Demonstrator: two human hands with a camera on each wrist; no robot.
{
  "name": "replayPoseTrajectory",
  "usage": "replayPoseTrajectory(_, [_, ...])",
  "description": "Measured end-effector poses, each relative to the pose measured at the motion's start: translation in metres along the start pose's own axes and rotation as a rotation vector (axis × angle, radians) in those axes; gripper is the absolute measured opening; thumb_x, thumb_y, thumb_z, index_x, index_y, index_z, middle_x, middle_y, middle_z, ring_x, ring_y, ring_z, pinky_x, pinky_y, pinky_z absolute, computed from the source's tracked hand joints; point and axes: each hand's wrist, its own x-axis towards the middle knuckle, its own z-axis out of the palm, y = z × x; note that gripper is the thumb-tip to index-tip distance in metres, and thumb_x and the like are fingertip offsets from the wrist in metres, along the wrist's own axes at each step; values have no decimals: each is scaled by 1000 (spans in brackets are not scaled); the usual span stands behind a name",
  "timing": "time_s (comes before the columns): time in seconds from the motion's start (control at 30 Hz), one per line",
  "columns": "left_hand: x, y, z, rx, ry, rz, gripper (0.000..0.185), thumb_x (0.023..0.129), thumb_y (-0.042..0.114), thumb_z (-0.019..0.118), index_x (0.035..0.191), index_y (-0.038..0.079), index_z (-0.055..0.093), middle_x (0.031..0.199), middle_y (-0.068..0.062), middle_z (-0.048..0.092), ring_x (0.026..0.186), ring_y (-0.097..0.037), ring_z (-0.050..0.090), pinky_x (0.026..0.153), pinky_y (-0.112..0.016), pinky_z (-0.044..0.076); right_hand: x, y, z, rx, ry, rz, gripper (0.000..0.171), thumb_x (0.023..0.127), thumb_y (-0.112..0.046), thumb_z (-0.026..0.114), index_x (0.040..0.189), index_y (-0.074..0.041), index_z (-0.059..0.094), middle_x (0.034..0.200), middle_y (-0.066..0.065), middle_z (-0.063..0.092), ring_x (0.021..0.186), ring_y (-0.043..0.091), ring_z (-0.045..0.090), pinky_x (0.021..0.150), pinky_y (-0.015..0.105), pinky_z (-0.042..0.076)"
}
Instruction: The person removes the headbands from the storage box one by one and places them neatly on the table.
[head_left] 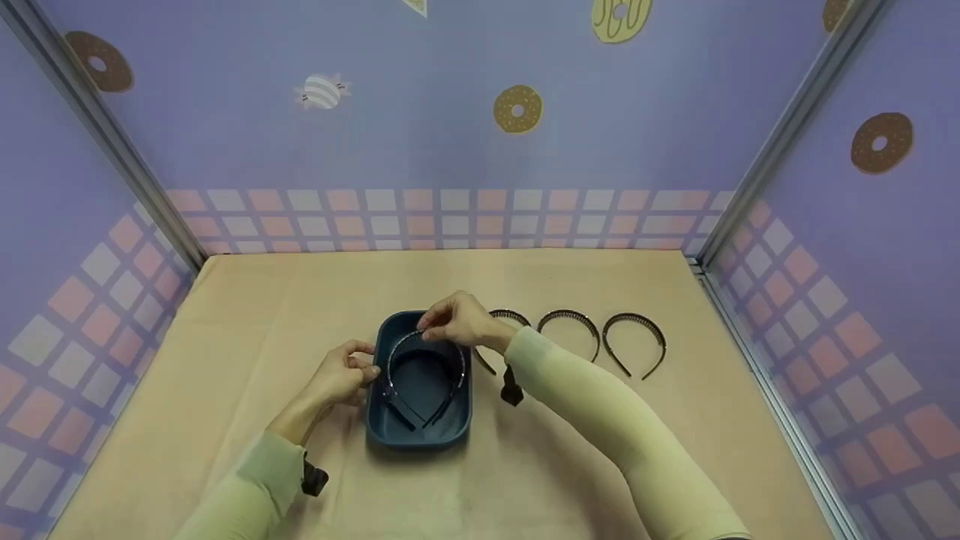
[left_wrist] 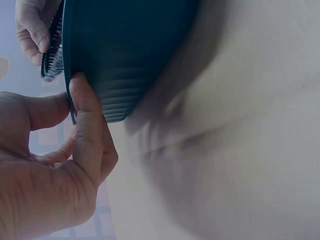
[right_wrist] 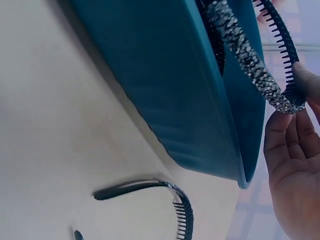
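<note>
A deep blue-green plastic bin (head_left: 418, 441) stands on the table. At its left side my left hand (head_left: 341, 376) pinches the rim between thumb and fingers, which the left wrist view shows closely. Over the bin, my right hand (head_left: 459, 321) pinches the top of a toothed headband (right_wrist: 252, 67) covered in silvery glitter. The ends of that headband point toward the near end of the bin. Inside lies another dark headband (right_wrist: 216, 46), partly hidden behind the held one and the bin's wall.
Three more toothed headbands lie in a row right of the bin: a near one (head_left: 487, 365) partly covered by my right wrist, a middle one (head_left: 598, 341) and a far-right one (head_left: 661, 345). Patterned walls (head_left: 450, 157) enclose the cloth-covered table (head_left: 300, 292) at the back and sides.
</note>
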Motion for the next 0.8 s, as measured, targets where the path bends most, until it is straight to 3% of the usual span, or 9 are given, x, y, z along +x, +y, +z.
replayPoseTrajectory(0.53, [-1,3,-1,21,4,-10,45,109,3,65,152,-1,53,105,-9,71,89,-16,69,64,-31,64,-22,-5,-33,31,-58,5,15,96,5,84,110,6,85,112,23,85,88,3,73,80,17,61])
replayPoseTrajectory(0.8, [-2,0,-2,26,-6,-14,47,109,5,66,153,-1,51,106,-7,71,89,-15,69,65,-31,63,-34,0,-56,42,-32,46,16,96,3,85,112,6,85,103,10,86,84,4,73,76,16,59])
